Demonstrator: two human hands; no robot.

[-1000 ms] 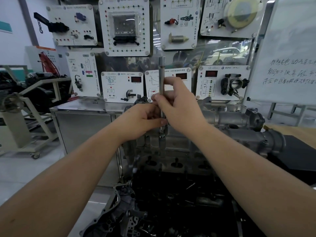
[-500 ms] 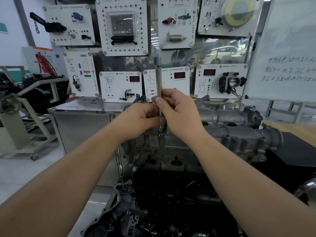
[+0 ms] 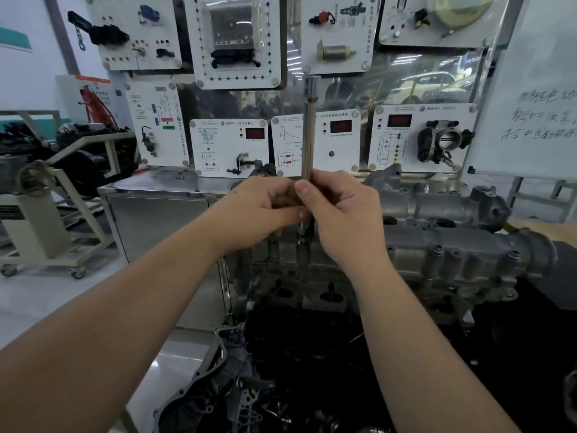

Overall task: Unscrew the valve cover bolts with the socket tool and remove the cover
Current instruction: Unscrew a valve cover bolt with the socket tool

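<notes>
A long steel socket tool stands upright over the left end of the grey aluminium valve cover. Its lower tip sits on a bolt in the cover. My right hand pinches the shaft between thumb and fingers. My left hand holds the same shaft from the left, just below the right thumb. Both hands hide the tool's lower half. The cover runs to the right across the engine, with several bolt bosses along its front edge.
Behind the engine stands a wall of white training panels with gauges and a throttle body. A steel cabinet sits at the left, a whiteboard at the right. Dark engine parts lie below the cover.
My right thumb and fingers have shifted round the shaft while my left hand stayed on it. The tool stays upright on the same bolt. The view has drifted slightly.
</notes>
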